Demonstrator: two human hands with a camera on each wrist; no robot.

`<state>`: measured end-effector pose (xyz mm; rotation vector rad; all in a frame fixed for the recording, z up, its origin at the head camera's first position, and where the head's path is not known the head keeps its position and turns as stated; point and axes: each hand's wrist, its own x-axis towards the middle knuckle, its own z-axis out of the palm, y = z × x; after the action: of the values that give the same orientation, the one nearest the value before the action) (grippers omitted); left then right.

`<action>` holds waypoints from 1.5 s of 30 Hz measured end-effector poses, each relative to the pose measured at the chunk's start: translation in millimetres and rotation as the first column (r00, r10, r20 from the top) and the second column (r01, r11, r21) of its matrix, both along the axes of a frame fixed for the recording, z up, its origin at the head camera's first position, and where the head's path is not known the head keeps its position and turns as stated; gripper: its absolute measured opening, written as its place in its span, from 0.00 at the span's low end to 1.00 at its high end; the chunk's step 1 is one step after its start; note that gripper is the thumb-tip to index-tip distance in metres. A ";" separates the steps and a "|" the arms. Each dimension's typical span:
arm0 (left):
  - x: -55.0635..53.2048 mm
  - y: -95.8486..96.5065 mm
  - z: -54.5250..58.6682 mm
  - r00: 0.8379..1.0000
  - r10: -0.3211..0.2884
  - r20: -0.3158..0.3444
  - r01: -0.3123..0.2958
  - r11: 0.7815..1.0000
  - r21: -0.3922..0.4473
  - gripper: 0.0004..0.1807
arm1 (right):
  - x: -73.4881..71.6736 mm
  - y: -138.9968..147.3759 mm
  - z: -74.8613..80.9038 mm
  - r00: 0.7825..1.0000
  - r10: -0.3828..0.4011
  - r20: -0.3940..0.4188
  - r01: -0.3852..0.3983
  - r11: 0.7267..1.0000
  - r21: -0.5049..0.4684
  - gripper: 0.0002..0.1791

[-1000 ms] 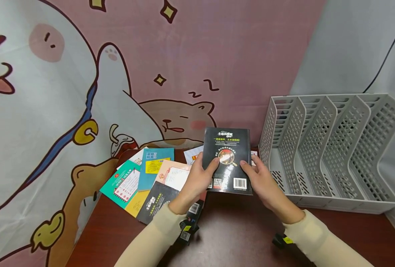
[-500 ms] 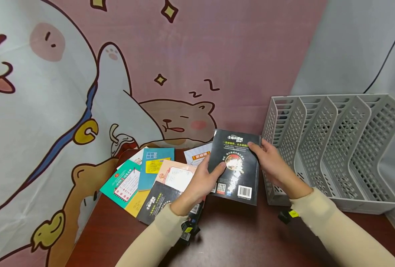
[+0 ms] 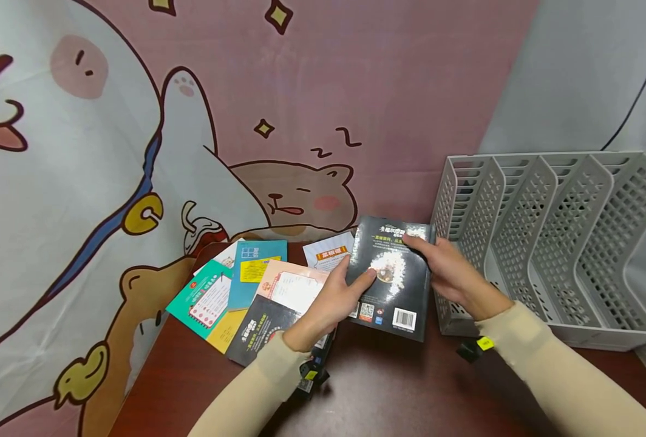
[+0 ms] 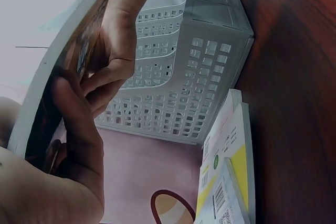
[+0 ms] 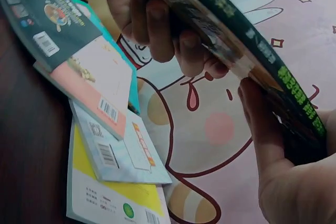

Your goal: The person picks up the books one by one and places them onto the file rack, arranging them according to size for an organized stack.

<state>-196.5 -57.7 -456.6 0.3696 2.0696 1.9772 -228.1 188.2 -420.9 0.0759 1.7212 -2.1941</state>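
Two hands on one black paperback book (image 3: 391,291), back cover up, barcode near the lower edge. Book is raised above the table, slightly tilted, between a spread of books and a rack. Strong glare on the round picture mid-cover.

Left hand (image 3: 336,300) grips its left side: thumb flat on the cover, fingers curled underneath. Right hand (image 3: 454,270) pinches the upper right edge, thumb on top. From the right wrist, white and green lettering runs along the dark spine.

Left of the held book, overlapping on the tabletop: a second black book (image 3: 257,328) with matching lettering, a peach book (image 3: 295,290) partly beneath it, a blue book (image 3: 254,273) with a yellow panel, a green book (image 3: 208,297). Behind the left hand, a pale blue book (image 3: 328,250), which the right wrist view shows lying over a yellow-and-white book (image 5: 105,198).

To the right, a grey perforated plastic file rack (image 3: 541,335), four compartments, on the dark red-brown table (image 3: 388,388). Cream sleeves (image 3: 552,364) on both arms. Behind, a pink cartoon-animal wall cloth (image 3: 410,91); black cable (image 3: 640,91) above the rack.
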 end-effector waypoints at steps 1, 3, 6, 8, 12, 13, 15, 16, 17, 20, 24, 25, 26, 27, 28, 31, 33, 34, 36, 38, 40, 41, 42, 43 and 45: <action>-0.1 0.3 0.1 1.000 -0.007 0.005 0.007 1.000 0.003 0.33 | 1.0 0.8 0.0 1.000 -0.011 -0.005 0.011 1.000 0.001 0.20; 0.0 0.8 0.5 1.000 -0.025 0.016 0.025 1.000 0.011 0.30 | 3.5 2.9 0.5 0.999 -0.034 -0.024 0.034 0.999 0.007 0.17; 0.2 2.2 1.5 0.998 -0.052 0.042 0.051 0.998 0.026 0.28 | 8.9 6.3 4.0 0.996 -0.067 -0.054 0.068 0.998 0.011 0.14; 0.1 3.7 1.8 0.997 -0.053 0.054 0.052 0.998 0.021 0.28 | 12.8 8.7 7.8 0.994 -0.086 -0.074 0.087 0.996 0.000 0.13; -1.0 10.1 0.1 0.996 -0.049 0.069 0.049 0.999 0.004 0.23 | 19.9 15.2 17.2 0.974 -0.163 -0.156 0.168 0.986 0.021 0.10; -1.3 12.3 -0.5 0.996 -0.052 0.068 0.052 0.999 0.000 0.22 | 21.8 17.5 20.1 0.966 -0.183 -0.181 0.191 0.981 0.028 0.10; -2.0 17.4 -2.0 0.995 -0.067 0.073 0.068 0.998 -0.007 0.20 | 25.1 24.2 25.9 0.945 -0.223 -0.241 0.244 0.968 0.062 0.10; -2.2 19.9 -2.4 0.994 -0.078 0.072 0.079 0.997 -0.012 0.20 | 27.0 28.8 28.9 0.936 -0.229 -0.268 0.260 0.962 0.086 0.11; -2.4 22.8 -3.1 0.993 -0.091 0.076 0.092 0.996 -0.011 0.19 | 28.5 33.9 31.7 0.927 -0.240 -0.289 0.278 0.956 0.095 0.11; -2.8 32.1 -3.3 0.988 -0.130 0.086 0.129 0.992 0.012 0.17 | 32.3 50.4 38.6 0.898 -0.252 -0.361 0.320 0.937 0.140 0.10; -3.2 44.9 -2.3 0.984 -0.149 0.102 0.146 0.989 0.040 0.14 | 37.1 69.4 46.1 0.855 -0.299 -0.425 0.378 0.919 0.115 0.05; -3.3 47.8 -2.3 0.983 -0.153 0.104 0.150 0.988 0.034 0.14 | 38.8 73.7 48.4 0.842 -0.309 -0.443 0.399 0.908 0.126 0.04; -3.4 51.1 -2.6 0.982 -0.156 0.106 0.154 0.988 0.028 0.14 | 40.8 78.1 50.8 0.829 -0.317 -0.461 0.425 0.893 0.150 0.04; -3.6 54.4 -3.2 0.981 -0.161 0.107 0.160 0.987 0.020 0.14 | 42.8 82.4 53.2 0.819 -0.331 -0.468 0.442 0.885 0.147 0.04; -3.7 57.9 -4.1 0.980 -0.167 0.107 0.167 0.986 0.008 0.14 | 44.8 86.7 55.7 0.807 -0.344 -0.480 0.465 0.871 0.158 0.04; -3.9 68.4 -8.6 0.978 -0.183 0.103 0.186 0.982 -0.025 0.14 | 51.7 97.8 63.5 0.775 -0.356 -0.522 0.550 0.787 0.279 0.04; -3.6 76.0 -12.0 0.978 -0.183 0.104 0.188 0.981 -0.037 0.14 | 55.6 103.7 67.8 0.757 -0.376 -0.535 0.590 0.744 0.313 0.04; -3.0 79.8 -13.4 0.978 -0.180 0.105 0.186 0.981 -0.047 0.14 | 57.4 105.7 69.7 0.744 -0.380 -0.549 0.615 0.709 0.344 0.04; -1.0 86.9 -15.8 0.981 -0.166 0.102 0.174 0.982 -0.076 0.15 | 60.5 108.6 73.0 0.719 -0.396 -0.571 0.658 0.652 0.378 0.05; 1.6 93.4 -17.1 0.984 -0.151 0.096 0.161 0.980 -0.113 0.16 | 62.6 109.3 75.3 0.691 -0.411 -0.594 0.691 0.617 0.377 0.05; 4.0 99.0 -18.9 0.987 -0.139 0.077 0.151 0.973 -0.176 0.19 | 63.8 108.5 77.3 0.663 -0.427 -0.615 0.720 0.590 0.365 0.05; 4.8 101.4 -19.8 0.989 -0.137 0.059 0.147 0.966 -0.215 0.21 | 64.1 107.6 78.3 0.649 -0.436 -0.623 0.733 0.579 0.358 0.05; 5.4 103.7 -20.7 0.990 -0.136 0.036 0.140 0.955 -0.262 0.24 | 64.3 106.9 79.3 0.636 -0.447 -0.629 0.745 0.568 0.350 0.05; 5.6 105.8 -22.2 0.991 -0.137 0.012 0.134 0.941 -0.312 0.26 | 64.4 106.3 80.6 0.626 -0.458 -0.631 0.754 0.562 0.340 0.04; 5.3 109.4 -25.6 0.989 -0.149 -0.020 0.129 0.911 -0.393 0.31 | 64.5 105.7 83.2 0.596 -0.485 -0.640 0.777 0.548 0.308 0.04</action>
<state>-191.2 51.6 -482.2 0.4692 2.3288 1.4411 -163.7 293.9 -337.7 0.4245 3.0442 -2.1551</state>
